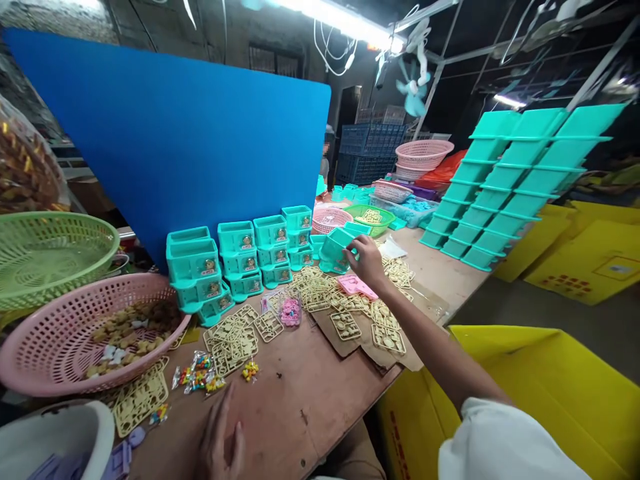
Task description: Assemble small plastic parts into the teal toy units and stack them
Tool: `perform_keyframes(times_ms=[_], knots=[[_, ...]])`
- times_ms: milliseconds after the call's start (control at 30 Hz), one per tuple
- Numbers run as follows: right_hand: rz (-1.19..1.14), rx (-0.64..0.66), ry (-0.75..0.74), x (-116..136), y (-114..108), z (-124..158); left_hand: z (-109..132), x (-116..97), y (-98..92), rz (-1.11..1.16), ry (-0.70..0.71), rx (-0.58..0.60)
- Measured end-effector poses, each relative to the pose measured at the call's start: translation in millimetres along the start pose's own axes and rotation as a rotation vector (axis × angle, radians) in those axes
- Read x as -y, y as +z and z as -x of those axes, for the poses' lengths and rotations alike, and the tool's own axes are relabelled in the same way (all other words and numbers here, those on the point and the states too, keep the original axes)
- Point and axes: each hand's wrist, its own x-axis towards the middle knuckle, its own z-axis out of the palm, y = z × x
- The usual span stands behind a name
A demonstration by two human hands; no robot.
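My right hand [369, 261] reaches across the table, its fingers closed on the edge of a tilted teal plastic box [334, 249]. Beside that box stand several stacks of the same teal boxes [193, 267] with small stickers on their fronts. Cream plastic part frames [315, 288] lie heaped below my right hand, with a pink part frame [356, 287] on top. My left hand [223, 437] rests low at the table's near side, fingers stretched out and holding nothing. Just beyond it lie small clear bags of colourful pieces [200, 375] and a clear pack of pink pieces [290, 311].
A blue panel [200, 147] rises behind the stacks. On the left are a pink basket [45, 333], a green basket [55, 260] and a white tub [95, 433]. Tall teal stacks [495, 193] lean at the right edge. An open yellow carton [545, 393] stands beside the table.
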Motion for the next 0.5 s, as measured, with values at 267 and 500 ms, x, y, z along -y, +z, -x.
perform_keyframes(times_ms=[267, 500], knots=[[0.287, 0.218, 0.206, -22, 92, -66, 3, -14, 7.7, 0.308, -0.34, -0.093], [0.288, 0.27, 0.21, -32, 128, -82, 1, -27, 10.4, 0.385, -0.466, -0.134]])
